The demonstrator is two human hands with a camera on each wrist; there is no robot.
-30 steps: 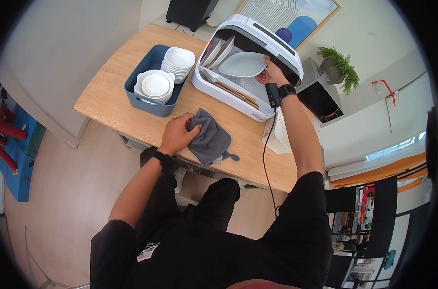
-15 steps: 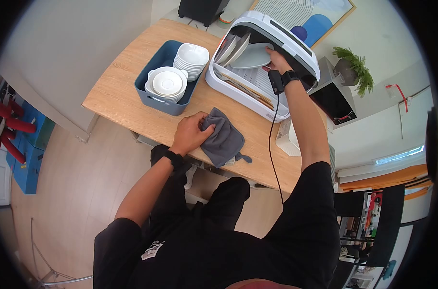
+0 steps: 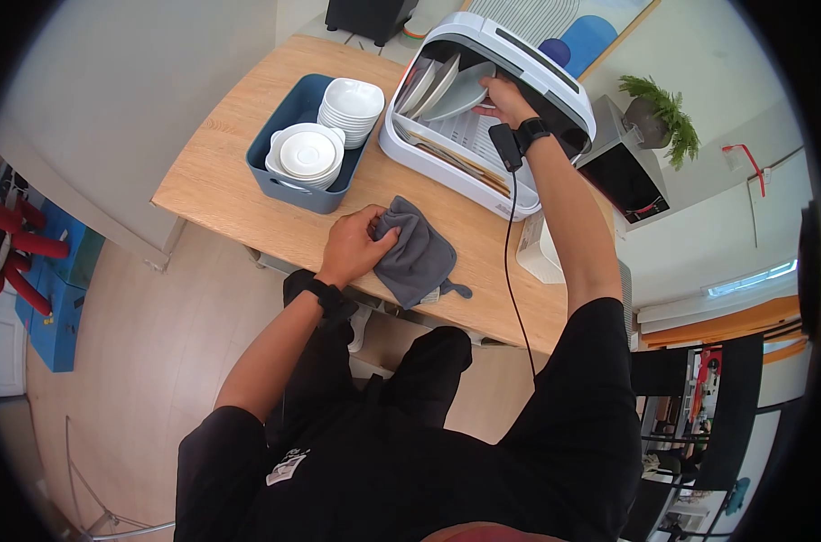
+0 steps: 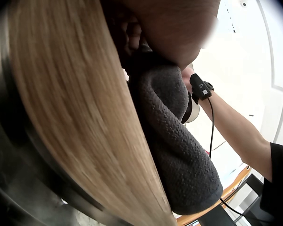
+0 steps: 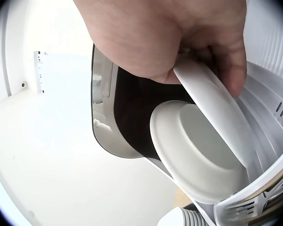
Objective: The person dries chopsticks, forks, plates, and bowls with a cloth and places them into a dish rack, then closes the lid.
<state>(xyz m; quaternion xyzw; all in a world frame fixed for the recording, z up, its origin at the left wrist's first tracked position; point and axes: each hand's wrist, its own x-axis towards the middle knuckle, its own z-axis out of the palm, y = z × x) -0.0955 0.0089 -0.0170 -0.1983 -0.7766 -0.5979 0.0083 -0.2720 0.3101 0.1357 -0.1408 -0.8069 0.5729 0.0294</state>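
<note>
Inside the white lidded dish rack [image 3: 415,163], my right hand [image 3: 508,101] pinches the edge of a pale oval plate [image 3: 465,93], thumb on one face and fingers on the other. The plate leans steeply beside a few standing plates [image 3: 439,88]; in the right wrist view a rimmed white plate [image 5: 172,141] stands just behind it. My left hand [image 3: 352,246] grips a corner of a grey cloth [image 3: 418,257] at the table's near edge. In the left wrist view the cloth [image 4: 186,165] hangs in a fold from that hand.
Left of the rack, a blue bin [image 3: 289,192] holds stacked white bowls [image 3: 352,101] and dishes [image 3: 307,155]. Chopsticks [image 3: 469,169] lie along the rack's front. A white basket [image 3: 539,255] and a microwave [image 3: 627,181] are at the right. A black cable [image 3: 512,280] trails from my right wrist.
My right hand has moved the oval plate leftward toward the standing plates and tipped it from nearly flat to steep. My left hand keeps its grip on the cloth. The head view has shifted slightly.
</note>
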